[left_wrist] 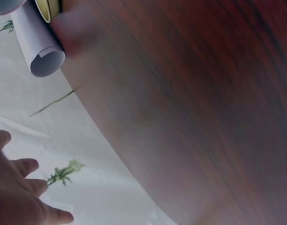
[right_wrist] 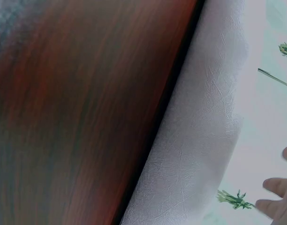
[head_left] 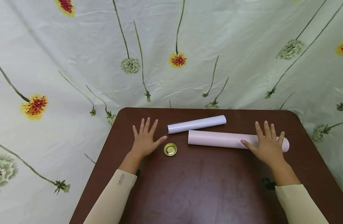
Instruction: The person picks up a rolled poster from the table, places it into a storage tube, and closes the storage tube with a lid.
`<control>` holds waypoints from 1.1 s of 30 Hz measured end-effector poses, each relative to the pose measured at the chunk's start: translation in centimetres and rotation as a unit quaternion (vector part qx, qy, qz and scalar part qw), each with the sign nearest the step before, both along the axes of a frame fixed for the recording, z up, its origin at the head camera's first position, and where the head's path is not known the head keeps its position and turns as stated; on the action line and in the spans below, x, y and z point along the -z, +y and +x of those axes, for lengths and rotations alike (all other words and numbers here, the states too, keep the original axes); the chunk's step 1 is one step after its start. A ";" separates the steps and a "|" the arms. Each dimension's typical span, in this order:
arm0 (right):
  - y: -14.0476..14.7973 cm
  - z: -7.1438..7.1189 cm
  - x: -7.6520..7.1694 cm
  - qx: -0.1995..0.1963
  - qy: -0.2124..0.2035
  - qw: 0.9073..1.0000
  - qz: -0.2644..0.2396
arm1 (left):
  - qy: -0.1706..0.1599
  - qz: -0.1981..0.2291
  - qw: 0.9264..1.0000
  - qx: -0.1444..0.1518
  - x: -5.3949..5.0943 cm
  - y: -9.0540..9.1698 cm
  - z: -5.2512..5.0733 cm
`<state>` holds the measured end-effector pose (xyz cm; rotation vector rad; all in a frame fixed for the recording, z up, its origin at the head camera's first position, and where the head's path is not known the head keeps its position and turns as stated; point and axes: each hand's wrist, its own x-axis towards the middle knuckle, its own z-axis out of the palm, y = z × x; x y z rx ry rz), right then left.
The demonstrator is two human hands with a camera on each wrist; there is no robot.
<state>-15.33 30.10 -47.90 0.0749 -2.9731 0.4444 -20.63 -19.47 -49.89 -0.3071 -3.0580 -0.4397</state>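
Fingers spread, my left hand (head_left: 144, 143) is over the left part of the table, its thumb close to a small round gold lid (head_left: 170, 149). My right hand (head_left: 269, 147), also spread, is over the right end of a pink roll (head_left: 216, 139); whether it touches the roll I cannot tell. A thinner white roll (head_left: 198, 123) lies behind the pink one, slightly tilted. In the left wrist view the left hand (left_wrist: 19, 187) shows at the lower left, below the white roll (left_wrist: 33, 35). The right wrist view has fingertips of the right hand (right_wrist: 280, 192) and the textured roll (right_wrist: 195, 117).
The dark brown table (head_left: 205, 180) has rounded far corners. Behind it and to its left hangs a pale cloth (head_left: 154, 37) printed with flowers and stems. Dark bands (head_left: 268, 183) show at both wrists by the cream sleeves.
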 end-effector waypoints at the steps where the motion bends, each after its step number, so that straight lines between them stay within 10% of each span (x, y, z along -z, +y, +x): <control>1: 0.0 0.0 0.1 -0.005 0.006 1.000 -0.004 | 0.004 0.009 1.000 0.002 0.0 0.1 -0.1; 10: -0.1 0.4 0.6 -0.052 0.035 0.998 -0.028 | 0.005 0.065 0.998 0.025 0.4 1.1 -1.8; 33: -2.9 -0.6 2.6 -0.125 0.013 0.992 -0.007 | -0.051 0.037 0.996 0.063 0.1 4.8 -4.8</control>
